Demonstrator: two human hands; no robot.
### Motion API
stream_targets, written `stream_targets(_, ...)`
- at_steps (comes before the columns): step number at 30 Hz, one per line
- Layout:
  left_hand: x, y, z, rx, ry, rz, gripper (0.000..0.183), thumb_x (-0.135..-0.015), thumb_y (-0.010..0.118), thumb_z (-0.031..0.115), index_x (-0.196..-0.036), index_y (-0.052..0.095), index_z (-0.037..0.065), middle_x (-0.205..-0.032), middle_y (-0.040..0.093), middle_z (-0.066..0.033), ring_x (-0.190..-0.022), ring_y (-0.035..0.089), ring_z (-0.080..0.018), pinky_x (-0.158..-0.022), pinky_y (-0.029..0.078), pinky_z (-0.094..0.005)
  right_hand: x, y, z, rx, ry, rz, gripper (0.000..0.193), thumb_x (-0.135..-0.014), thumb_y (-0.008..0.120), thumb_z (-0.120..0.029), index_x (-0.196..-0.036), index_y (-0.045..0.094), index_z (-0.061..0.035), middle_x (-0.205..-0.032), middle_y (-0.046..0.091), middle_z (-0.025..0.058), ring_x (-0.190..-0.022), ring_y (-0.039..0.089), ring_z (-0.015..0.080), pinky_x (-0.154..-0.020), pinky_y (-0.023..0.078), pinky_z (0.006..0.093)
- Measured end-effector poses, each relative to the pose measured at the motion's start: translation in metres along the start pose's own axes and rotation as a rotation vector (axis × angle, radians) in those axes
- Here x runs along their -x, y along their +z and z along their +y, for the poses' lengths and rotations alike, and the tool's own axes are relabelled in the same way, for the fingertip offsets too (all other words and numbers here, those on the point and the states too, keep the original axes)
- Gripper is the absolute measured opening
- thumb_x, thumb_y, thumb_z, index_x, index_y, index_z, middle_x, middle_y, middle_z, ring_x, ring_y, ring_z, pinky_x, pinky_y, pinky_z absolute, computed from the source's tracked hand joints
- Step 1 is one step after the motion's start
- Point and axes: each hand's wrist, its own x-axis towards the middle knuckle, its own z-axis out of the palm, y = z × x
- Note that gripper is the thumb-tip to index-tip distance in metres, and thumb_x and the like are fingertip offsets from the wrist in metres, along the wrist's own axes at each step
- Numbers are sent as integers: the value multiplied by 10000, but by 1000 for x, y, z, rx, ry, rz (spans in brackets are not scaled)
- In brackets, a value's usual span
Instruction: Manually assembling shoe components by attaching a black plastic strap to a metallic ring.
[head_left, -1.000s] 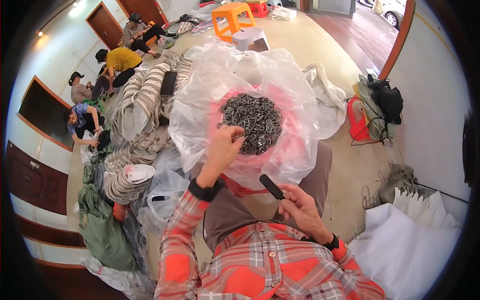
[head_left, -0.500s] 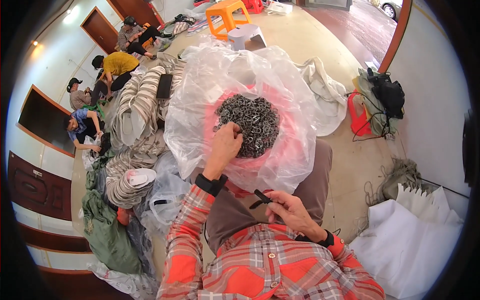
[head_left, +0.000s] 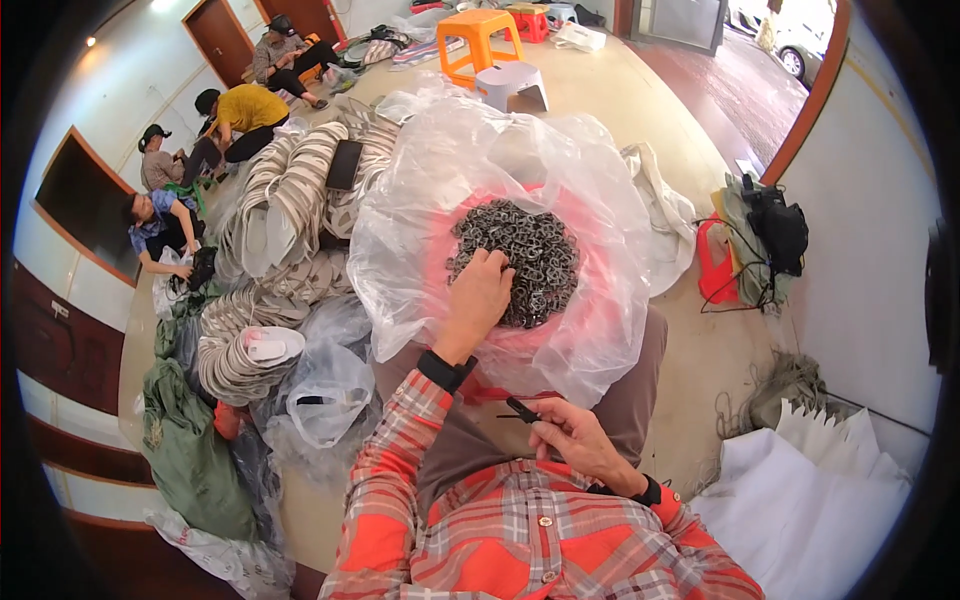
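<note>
A heap of small dark metal buckles lies in a red basin lined with a clear plastic bag, set over my lap. My left hand rests on the near left side of the heap, fingers curled down among the buckles; what its fingertips pinch, if anything, is hidden. Closer to my body, my right hand pinches a short black strap between thumb and fingers, its end pointing up and left.
Bundles of grey-white shoe soles are stacked at left, with a black phone on them. An orange stool stands beyond the basin. White sheeting lies at lower right. Several people sit along the left wall.
The view has shifted, so the basin appears a little farther right and lower. My left hand stays at the buckle heap. The strap in my right hand has tilted slightly.
</note>
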Motion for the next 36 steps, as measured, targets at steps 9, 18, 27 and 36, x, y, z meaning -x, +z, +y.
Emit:
stream_targets(9, 4, -28, -18, 742, -584, -165, 133, -852, 546, 156, -829, 544, 24, -738, 597, -101, -656, 584, -182, -571, 460, -293, -16, 6, -12, -83, -52, 17, 225, -891, 466, -57, -1105, 457, 9, -730, 566, 64, -559, 559, 111, -530, 457, 218)
stream_targets(18, 49, -75, 10, 1542, -584, -289, 108, -846, 553, 59, -909, 555, -28, -875, 608, -121, -755, 619, -186, -711, 524, -286, -38, 7, -38, -259, -116, 97, 262, -888, 475, -82, -1105, 424, 56, -697, 577, 105, -511, 585, 165, -473, 475, 251)
stream_targets(27, 89, -78, 5, 1580, -536, -272, 142, -786, 601, -5, -924, 573, -28, -935, 606, -113, -776, 617, -182, -712, 525, -294, -39, 12, -33, -219, -68, 6, 234, -884, 492, -76, -1091, 461, 27, -702, 580, 97, -500, 579, 157, -449, 455, 235)
stream_targets(36, 103, -90, 14, 1216, -442, -287, 217, -728, 668, -6, -932, 597, -6, -731, 625, -50, -582, 575, -86, -514, 451, -182, -33, 11, -44, -98, 12, -26, 209, -877, 519, -98, -1058, 526, 5, -675, 575, 45, -478, 498, 66, -432, 391, 198)
